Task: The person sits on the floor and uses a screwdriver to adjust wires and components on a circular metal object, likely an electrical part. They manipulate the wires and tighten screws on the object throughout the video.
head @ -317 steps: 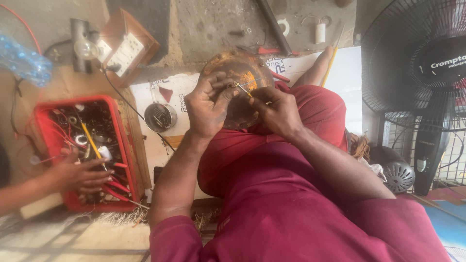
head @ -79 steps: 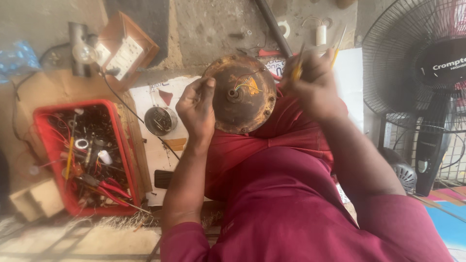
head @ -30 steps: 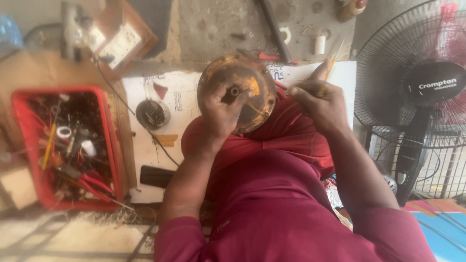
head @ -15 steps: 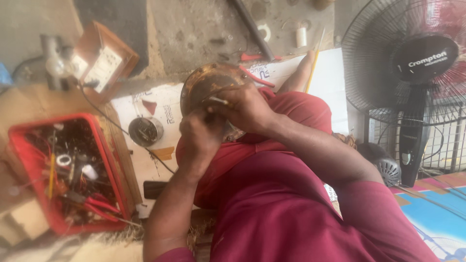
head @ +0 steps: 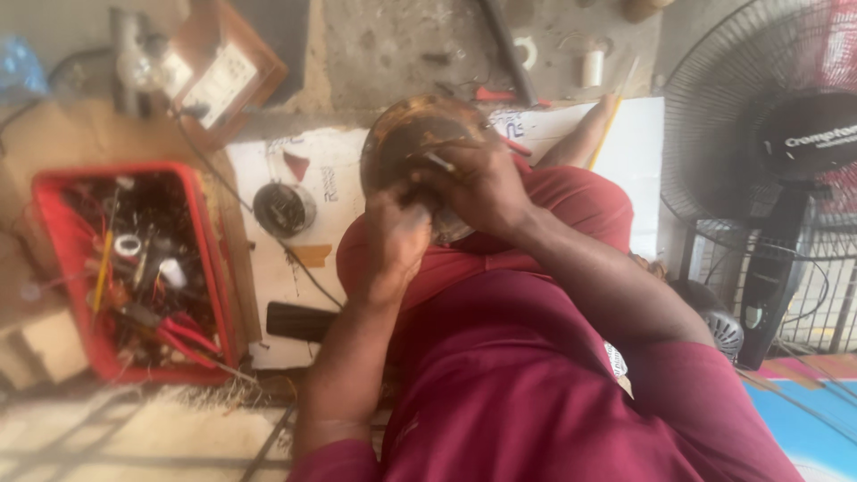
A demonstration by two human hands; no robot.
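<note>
Far left: red tray point(head: 216, 268) on the floor, packed with tools, wires and small parts. Above it a wooden switch box point(head: 228, 76) with a cable running down. Next to the tray, a white board point(head: 348, 170) with a small round motor part point(head: 284, 209) on it and a dark flat bar point(head: 302, 321) at its lower edge.

Centre: rusty round motor housing point(head: 406, 147) sits on the person's lap, against the red trousers. Left hand point(head: 393, 245) is cupped against the housing's lower-left side, fingers curled on it, holding it steady. Right hand point(head: 482, 183) lies over the top face, fingers closed. A thin pale rod-like tool point(head: 439, 162) shows at the fingertips; blur is too heavy to tell exactly how it's pinched.

Right: black pedestal fan point(head: 786, 161) with wire guard, standing near the person's right side, well apart from the housing. Small white cylinder point(head: 591, 68) on the concrete floor above the board.
</note>
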